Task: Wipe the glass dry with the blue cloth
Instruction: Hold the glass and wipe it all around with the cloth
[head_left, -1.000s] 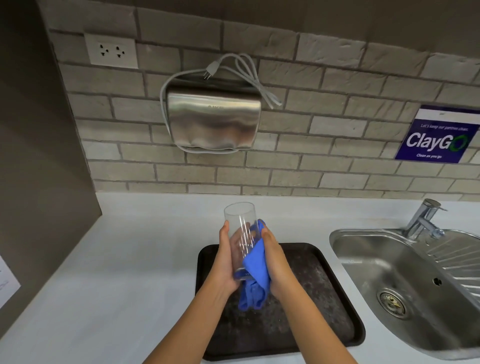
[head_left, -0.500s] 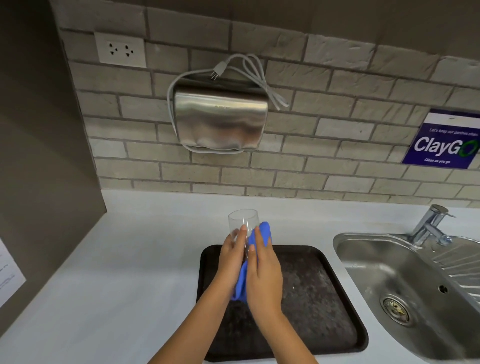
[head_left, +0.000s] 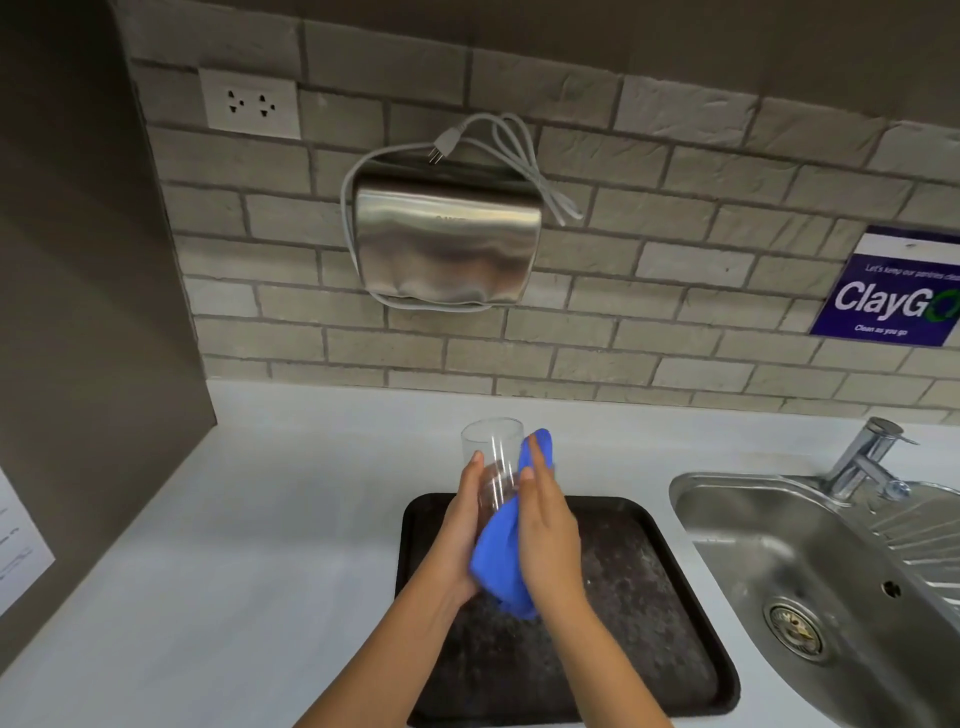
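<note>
A clear drinking glass (head_left: 492, 447) is held upright above the black tray, its rim pointing up and away from me. My left hand (head_left: 462, 525) wraps the glass's left side and lower part. My right hand (head_left: 548, 535) presses the blue cloth (head_left: 501, 556) flat against the right side of the glass. A corner of the cloth sticks up beside the rim, and the rest hangs down between my wrists. The base of the glass is hidden by my hands and the cloth.
A black tray (head_left: 654, 597) lies on the white counter (head_left: 260, 545) under my hands. A steel sink (head_left: 753, 561) with a tap (head_left: 867, 457) sits to the right. On the brick wall hang a steel hand dryer (head_left: 447, 244), a socket (head_left: 252, 104) and a blue sign (head_left: 893, 291).
My right hand with the cloth slid over the front of the glass and back to its right side. More of the glass shows now than half a second ago.
</note>
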